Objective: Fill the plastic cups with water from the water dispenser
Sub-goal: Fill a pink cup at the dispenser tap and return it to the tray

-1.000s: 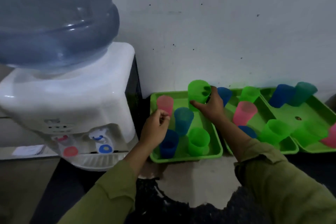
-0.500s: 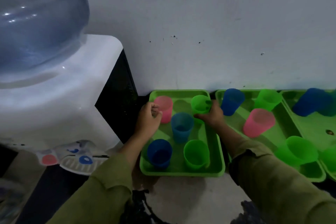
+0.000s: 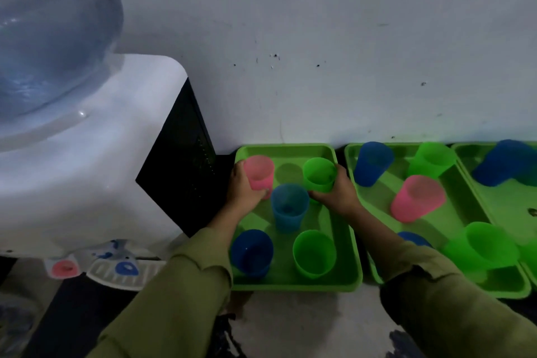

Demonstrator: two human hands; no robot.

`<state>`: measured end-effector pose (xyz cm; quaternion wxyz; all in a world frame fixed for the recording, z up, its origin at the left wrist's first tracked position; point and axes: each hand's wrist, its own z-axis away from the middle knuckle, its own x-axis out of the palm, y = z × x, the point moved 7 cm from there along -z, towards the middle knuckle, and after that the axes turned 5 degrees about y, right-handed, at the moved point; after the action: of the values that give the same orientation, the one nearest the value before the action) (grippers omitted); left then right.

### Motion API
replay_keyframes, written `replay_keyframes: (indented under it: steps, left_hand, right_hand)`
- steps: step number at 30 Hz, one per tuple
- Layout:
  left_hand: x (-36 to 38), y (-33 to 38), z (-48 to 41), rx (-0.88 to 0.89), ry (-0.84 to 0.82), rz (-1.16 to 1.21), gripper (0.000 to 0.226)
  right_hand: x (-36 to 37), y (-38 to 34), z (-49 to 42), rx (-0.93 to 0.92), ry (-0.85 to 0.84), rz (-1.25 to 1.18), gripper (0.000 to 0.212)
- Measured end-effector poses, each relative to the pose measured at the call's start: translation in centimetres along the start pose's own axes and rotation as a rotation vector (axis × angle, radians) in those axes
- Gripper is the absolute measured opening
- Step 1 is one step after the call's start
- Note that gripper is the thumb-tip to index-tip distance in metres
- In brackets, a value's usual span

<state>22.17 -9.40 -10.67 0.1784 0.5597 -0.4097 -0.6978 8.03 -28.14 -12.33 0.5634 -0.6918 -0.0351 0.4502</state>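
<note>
Head cam, pretty dim. Nearest are two olive sleeves (image 3: 180,299) coming in from the bottom. On the left green tray (image 3: 296,285), the near row is a dark blue cup (image 3: 252,253) and a green cup (image 3: 314,253), with a light blue cup (image 3: 289,208) just behind them. Further back, the left hand (image 3: 242,192) is wrapped round the pink cup (image 3: 259,171) and the right hand (image 3: 338,193) grips the far green cup (image 3: 319,174). Both look upright on the tray, though too dark to say if they hold water. A second tray (image 3: 470,206) to the right carries more cups. The water dispenser (image 3: 87,168) stands left of the trays, against the white wall (image 3: 319,52).
</note>
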Motion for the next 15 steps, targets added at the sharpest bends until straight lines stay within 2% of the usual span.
replay_keyframes:
  steps: [5, 12, 15]
  left_hand:
    - [0.5, -0.4, -1.0, -0.029, 0.045, 0.005, 0.092]
    - [-0.5, 0.4, -0.5, -0.003, 0.113, 0.056, 0.078]
    - [-2.1, 1.9, 0.2, 0.040, 0.163, 0.120, 0.076]
  right_hand:
    - [-0.9, -1.2, 0.3, -0.086, -0.003, 0.081, 0.101]
    - [-2.3, -3.4, 1.2, -0.186, 0.044, 0.176, 0.095]
    - [-2.8, -4.5, 1.9, -0.210, 0.088, 0.200, 0.084]
